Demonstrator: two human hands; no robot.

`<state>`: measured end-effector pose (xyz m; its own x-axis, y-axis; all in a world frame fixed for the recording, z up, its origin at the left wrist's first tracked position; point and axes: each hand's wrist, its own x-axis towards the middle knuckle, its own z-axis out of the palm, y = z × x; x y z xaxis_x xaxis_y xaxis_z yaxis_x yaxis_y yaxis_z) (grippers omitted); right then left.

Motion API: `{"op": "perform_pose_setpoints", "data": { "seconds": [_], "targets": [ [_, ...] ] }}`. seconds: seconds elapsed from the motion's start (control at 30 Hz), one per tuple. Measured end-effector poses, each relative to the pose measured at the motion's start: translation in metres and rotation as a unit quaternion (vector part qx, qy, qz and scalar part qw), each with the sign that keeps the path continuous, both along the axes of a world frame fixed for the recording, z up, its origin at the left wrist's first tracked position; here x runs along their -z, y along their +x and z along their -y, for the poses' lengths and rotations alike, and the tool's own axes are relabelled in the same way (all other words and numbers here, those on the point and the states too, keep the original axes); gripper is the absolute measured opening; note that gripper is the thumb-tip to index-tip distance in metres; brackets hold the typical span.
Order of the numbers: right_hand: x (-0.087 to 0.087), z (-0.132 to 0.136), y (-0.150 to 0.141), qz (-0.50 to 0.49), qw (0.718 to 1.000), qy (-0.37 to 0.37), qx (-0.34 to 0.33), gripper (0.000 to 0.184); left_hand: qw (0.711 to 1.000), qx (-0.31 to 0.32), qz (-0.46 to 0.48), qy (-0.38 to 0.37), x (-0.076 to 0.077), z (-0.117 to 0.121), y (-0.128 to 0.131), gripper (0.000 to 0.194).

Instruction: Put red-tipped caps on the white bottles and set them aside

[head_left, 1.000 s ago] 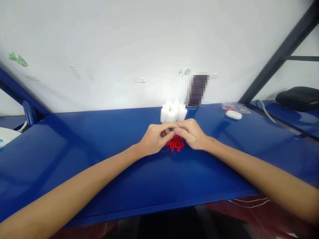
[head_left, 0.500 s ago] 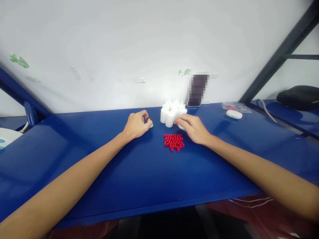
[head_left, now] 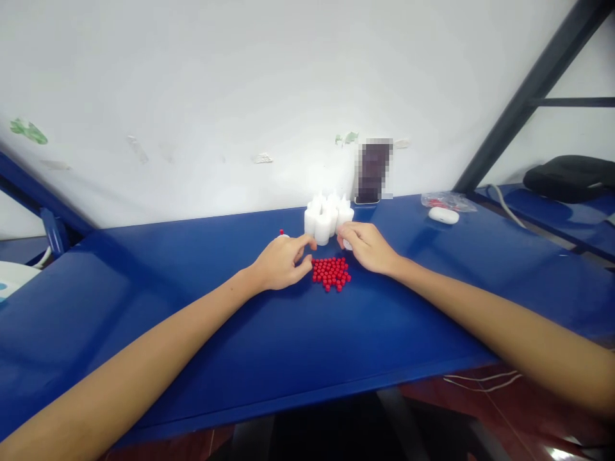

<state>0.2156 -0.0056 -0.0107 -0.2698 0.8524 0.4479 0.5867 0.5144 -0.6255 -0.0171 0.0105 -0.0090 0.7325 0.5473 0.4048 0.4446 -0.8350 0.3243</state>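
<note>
My left hand (head_left: 284, 261) is at the left edge of a cluster of small red caps (head_left: 331, 272), thumb and index finger apart, nothing visible between them. Behind it, mostly hidden, a white bottle with a red cap (head_left: 281, 232) stands on the table. My right hand (head_left: 368, 246) is closed around a small white bottle (head_left: 347, 244), of which only a bit shows between the fingers. Right beside it stands a group of white bottles (head_left: 321, 230) with pointed tips, close together behind the caps.
A phone-like dark pixelated object (head_left: 373, 173) leans on the wall behind the bottles. To the right lie a white earbud case (head_left: 444, 216) and a clear plastic bag (head_left: 451, 202) with red bits in it. Everything stands on a blue table (head_left: 288, 358).
My left hand has let go of the red-capped bottle, which stays standing, and has moved right to the red caps. My right hand keeps hold beside the bottles. The view has shifted slightly.
</note>
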Motion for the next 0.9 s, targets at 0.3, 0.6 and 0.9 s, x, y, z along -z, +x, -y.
{"op": "perform_pose_setpoints", "data": {
  "seconds": [0.3, 0.6, 0.9],
  "targets": [
    [-0.001, 0.0, 0.004, -0.079, 0.995, -0.042, -0.042, 0.054, 0.996, 0.05, -0.065, -0.02, -0.01, -0.008, -0.008, 0.027],
    [-0.005, 0.004, 0.004, 0.012, 0.999, -0.036, -0.036, 0.04, 0.998, 0.055, -0.036, -0.022, -0.004, -0.009, -0.005, 0.021],
    [-0.01, 0.015, -0.006, 0.116, 0.992, 0.003, -0.041, 0.032, 0.981, 0.011, 0.174, 0.087, 0.005, 0.004, 0.01, 0.021]
  ]
}}
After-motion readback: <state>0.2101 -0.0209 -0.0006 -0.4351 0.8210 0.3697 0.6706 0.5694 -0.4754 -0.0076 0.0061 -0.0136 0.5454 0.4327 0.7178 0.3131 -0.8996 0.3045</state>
